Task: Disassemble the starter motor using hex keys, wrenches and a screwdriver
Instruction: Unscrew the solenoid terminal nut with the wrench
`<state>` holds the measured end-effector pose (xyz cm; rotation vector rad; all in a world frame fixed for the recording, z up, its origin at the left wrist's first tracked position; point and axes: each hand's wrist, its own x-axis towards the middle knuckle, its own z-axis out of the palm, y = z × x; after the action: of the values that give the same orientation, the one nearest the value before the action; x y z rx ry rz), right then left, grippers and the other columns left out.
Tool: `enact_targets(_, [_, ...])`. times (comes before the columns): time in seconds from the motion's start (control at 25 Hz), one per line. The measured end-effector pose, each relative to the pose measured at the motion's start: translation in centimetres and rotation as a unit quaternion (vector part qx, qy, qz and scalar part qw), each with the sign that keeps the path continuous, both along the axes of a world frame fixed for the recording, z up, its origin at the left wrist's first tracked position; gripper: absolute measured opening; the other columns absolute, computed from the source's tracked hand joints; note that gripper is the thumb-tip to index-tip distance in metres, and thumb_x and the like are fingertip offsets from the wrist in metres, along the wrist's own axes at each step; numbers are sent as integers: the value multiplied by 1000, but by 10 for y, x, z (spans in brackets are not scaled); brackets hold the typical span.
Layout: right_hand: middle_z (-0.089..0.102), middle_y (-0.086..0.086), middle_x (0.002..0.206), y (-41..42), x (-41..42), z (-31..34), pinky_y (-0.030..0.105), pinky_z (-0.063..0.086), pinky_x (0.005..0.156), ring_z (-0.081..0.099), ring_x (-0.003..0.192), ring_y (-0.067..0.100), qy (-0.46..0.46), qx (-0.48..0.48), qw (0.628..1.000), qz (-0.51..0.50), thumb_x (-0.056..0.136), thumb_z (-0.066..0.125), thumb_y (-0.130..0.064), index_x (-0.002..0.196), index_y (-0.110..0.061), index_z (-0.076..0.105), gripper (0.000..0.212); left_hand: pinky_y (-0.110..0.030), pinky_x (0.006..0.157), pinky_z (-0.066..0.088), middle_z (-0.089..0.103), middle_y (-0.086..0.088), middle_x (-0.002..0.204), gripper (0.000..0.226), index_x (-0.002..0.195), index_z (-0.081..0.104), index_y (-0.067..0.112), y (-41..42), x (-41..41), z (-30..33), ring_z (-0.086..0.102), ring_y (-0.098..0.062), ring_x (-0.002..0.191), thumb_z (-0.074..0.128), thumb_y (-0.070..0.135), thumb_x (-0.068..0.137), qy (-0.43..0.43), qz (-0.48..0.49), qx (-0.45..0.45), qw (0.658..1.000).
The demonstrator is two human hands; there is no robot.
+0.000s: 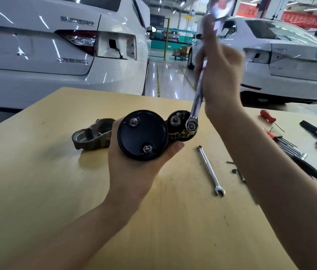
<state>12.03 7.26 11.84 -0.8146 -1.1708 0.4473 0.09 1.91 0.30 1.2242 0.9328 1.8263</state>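
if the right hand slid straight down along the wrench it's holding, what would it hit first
Probably the wrench's ring end, seated on a terminal nut of the starter motor that the left hand holds. The right hand grips the shaft above; depth is unclear.

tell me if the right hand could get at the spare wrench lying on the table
Probably yes: the spare wrench lies bare on the table, but the right hand first has to let go of the ring wrench.

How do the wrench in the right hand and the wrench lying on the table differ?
The held wrench stands tilted up from the starter motor, its ring end seated on a solenoid terminal nut; the table wrench lies flat and untouched. The right hand grips the first; nothing touches the second. The held one looks thicker. Both are shiny metal.
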Motion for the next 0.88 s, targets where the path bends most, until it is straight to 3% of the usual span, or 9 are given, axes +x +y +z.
enact_targets(0.08, [41,-3,40,-21,12,-8,25,32,43,34,34,14,142,55,988,-7,98,49,-36,48,-16,55,54,-12,78,48,69,-3,102,86,111,58,2,1,-1,1,66,-7,93,84,44,41,4,2,-2,1000])
enact_targets(0.12, [44,-3,40,-33,18,-16,23,31,40,35,32,14,171,55,984,3,97,49,-38,52,-18,60,51,-13,80,49,69,-4,102,85,111,59,1,2,-2,2,66,-9,94,85,44,43,4,5,-4,1000])
enact_targets(0.36, [63,9,51,-75,21,-74,24,48,46,62,43,24,163,-44,983,66,83,59,-36,62,-13,63,31,-15,83,51,70,-2,102,86,113,60,6,5,-6,5,66,-6,93,84,47,41,-6,27,-33,999])
enact_targets(0.44, [65,9,54,-78,20,-81,24,50,49,64,46,25,156,-25,985,64,86,54,-41,63,-16,64,36,-26,90,53,70,-4,105,87,114,60,7,6,-7,5,67,-13,98,84,48,41,-12,32,-49,998])
enact_targets(0.6, [67,7,58,-80,17,-89,24,51,52,67,54,25,127,-16,990,57,88,49,-47,66,-20,68,40,-19,90,50,71,-1,105,83,113,62,8,8,-9,8,66,-8,99,81,49,43,-22,37,-44,998])
enact_targets(0.88, [69,9,63,-77,9,-98,27,53,57,70,61,30,114,-22,993,15,93,44,-43,69,-20,65,40,-19,92,49,71,3,105,80,112,63,10,7,-9,9,65,-4,99,81,47,44,-35,39,-53,997])
